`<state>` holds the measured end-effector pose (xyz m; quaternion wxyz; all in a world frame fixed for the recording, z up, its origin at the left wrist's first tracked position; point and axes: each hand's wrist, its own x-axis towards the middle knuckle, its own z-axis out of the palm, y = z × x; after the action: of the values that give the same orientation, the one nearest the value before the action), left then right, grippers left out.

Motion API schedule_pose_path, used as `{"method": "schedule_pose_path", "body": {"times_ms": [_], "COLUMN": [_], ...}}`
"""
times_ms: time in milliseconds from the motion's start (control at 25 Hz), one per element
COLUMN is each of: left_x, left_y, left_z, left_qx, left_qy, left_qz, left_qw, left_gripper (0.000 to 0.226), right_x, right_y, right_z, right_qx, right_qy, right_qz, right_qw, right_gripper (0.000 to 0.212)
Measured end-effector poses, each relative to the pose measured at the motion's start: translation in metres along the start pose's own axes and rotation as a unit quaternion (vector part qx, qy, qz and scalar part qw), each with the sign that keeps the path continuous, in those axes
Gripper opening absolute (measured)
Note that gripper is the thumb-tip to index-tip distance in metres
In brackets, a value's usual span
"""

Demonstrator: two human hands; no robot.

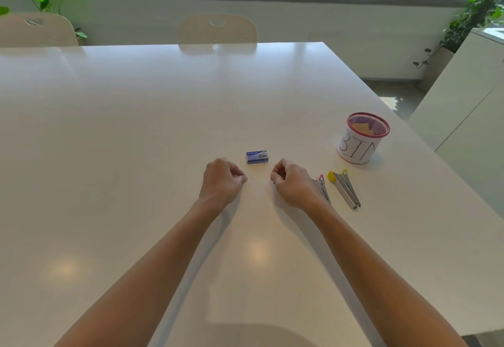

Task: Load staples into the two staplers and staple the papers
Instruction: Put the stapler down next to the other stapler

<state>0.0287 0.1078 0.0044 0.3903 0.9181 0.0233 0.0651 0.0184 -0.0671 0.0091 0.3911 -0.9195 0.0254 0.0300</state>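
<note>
A small blue staple box (pixel 257 157) lies on the white table (pixel 136 128), just beyond my two hands. My left hand (pixel 222 180) rests on the table with its fingers curled in and nothing visible in it. My right hand (pixel 293 181) rests the same way to the right of the box. A pink stapler (pixel 323 187) lies just right of my right hand, partly hidden by the wrist. A yellow stapler (pixel 345 190) lies beside it, flat on the table. No papers are visible on the table.
A pink mesh cup labelled BIN (pixel 361 138) stands behind the staplers with a paper scrap inside. The table's right edge runs close past it. Chairs (pixel 216 29) stand at the far side, and a white cabinet (pixel 463 106) stands to the right.
</note>
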Motion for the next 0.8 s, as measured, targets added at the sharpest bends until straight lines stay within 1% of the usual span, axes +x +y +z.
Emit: {"method": "schedule_pose_path", "body": {"times_ms": [80,200,280,400,480,560,680,800], "left_x": [0.002,0.000,-0.001,0.000,0.002,0.003,0.006,0.007], "left_y": [0.000,-0.003,-0.006,-0.009,-0.013,-0.016,-0.019,-0.020], "left_z": [0.001,0.006,0.010,0.011,0.010,0.008,0.006,0.003], "left_qx": [0.011,0.041,0.058,0.072,0.051,0.012,-0.038,-0.092], "left_qy": [-0.010,-0.021,-0.042,-0.074,-0.065,-0.047,-0.038,-0.028], "left_qz": [0.001,0.030,0.053,0.066,0.057,0.030,-0.004,-0.020], "left_qw": [1.000,0.998,0.996,0.992,0.995,0.998,0.999,0.995], "left_gripper": [0.005,0.009,0.010,0.009,0.009,0.009,0.009,0.005], "right_x": [0.001,0.004,0.006,0.009,0.010,0.012,0.019,0.029], "right_y": [0.000,0.002,0.003,0.005,0.005,0.006,0.006,0.012], "right_z": [0.001,0.003,0.004,0.003,0.000,-0.010,-0.048,-0.101], "right_qx": [0.003,0.006,0.009,0.038,0.066,0.081,0.098,0.059], "right_qy": [-0.002,-0.004,-0.001,0.000,-0.002,0.011,0.075,0.196], "right_qz": [0.001,0.003,0.004,0.009,0.010,0.002,-0.017,-0.046], "right_qw": [1.000,1.000,1.000,0.999,0.998,0.997,0.992,0.978], "right_gripper": [0.007,0.007,0.006,0.004,0.008,0.013,0.018,0.016]}}
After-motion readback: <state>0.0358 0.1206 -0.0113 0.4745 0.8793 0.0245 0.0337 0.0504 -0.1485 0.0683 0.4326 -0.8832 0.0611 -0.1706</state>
